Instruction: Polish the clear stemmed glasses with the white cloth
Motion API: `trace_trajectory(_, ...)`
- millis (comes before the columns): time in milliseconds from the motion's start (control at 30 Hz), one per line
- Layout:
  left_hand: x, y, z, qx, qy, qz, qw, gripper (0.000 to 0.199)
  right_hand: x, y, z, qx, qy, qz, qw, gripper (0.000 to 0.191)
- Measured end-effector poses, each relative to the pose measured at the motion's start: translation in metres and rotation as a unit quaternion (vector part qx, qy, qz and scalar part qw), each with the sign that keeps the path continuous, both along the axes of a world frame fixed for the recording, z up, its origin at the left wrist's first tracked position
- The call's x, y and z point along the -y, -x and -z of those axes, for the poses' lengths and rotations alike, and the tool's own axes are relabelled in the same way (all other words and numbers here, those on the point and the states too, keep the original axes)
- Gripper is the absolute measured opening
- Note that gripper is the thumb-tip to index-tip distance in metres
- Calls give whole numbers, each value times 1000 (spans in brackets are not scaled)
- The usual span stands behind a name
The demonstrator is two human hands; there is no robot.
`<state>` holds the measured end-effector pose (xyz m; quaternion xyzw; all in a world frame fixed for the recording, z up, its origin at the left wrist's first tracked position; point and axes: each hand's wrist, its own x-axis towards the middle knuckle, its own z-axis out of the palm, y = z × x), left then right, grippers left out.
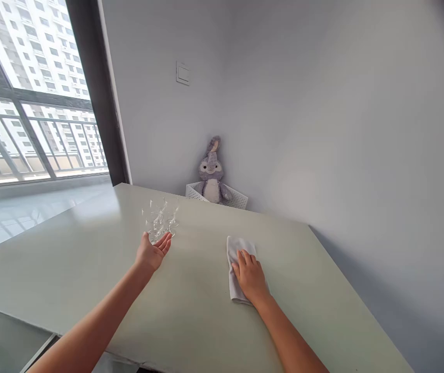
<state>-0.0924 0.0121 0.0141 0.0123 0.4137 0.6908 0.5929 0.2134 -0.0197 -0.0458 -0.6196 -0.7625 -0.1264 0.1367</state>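
Observation:
Several clear stemmed glasses (162, 216) stand close together on the pale table (191, 316). My left hand (154, 250) is just in front of them, palm turned up and fingers spread; I cannot tell whether the fingertips touch the nearest glass. To the right lies a folded light grey cloth (239, 295), flat on the tabletop. My right hand (250, 275) rests palm down on the cloth with its fingers laid flat over it.
Behind the table's far edge, a purple plush toy (211, 178) sits in a white perforated basket (237, 198) in the corner. Walls (346, 124) border the back and right. A large window (31, 103) is at left.

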Motion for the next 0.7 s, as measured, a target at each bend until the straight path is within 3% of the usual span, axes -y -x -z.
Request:
trace_trajectory(100, -14, 4, 0, 52, 22, -2, 998, 49, -3, 0, -1, -18, 14, 5, 1000, 39)
trace_trajectory(267, -24, 11, 10, 87, 9, 5, 996, 27, -2, 3, -3, -31, 47, 8, 998, 35)
trace_trajectory(400, -13, 12, 19, -47, 49, -9, 998, 17, -1, 0, -1, -46, 44, -12, 998, 26)
trace_trajectory(500, 3, 13, 24, -149, 61, -56, 985, 16, 0, -2, 0, -52, 37, -18, 998, 24)
trace_trajectory(567, 10, 14, 25, -256, 44, -93, 961, 33, 0, -3, 0, -55, 32, -23, 998, 24)
trace_trajectory(700, 4, 19, 20, -522, 8, -87, 848, 63, -1, -3, 0, -60, 27, -31, 997, 24)
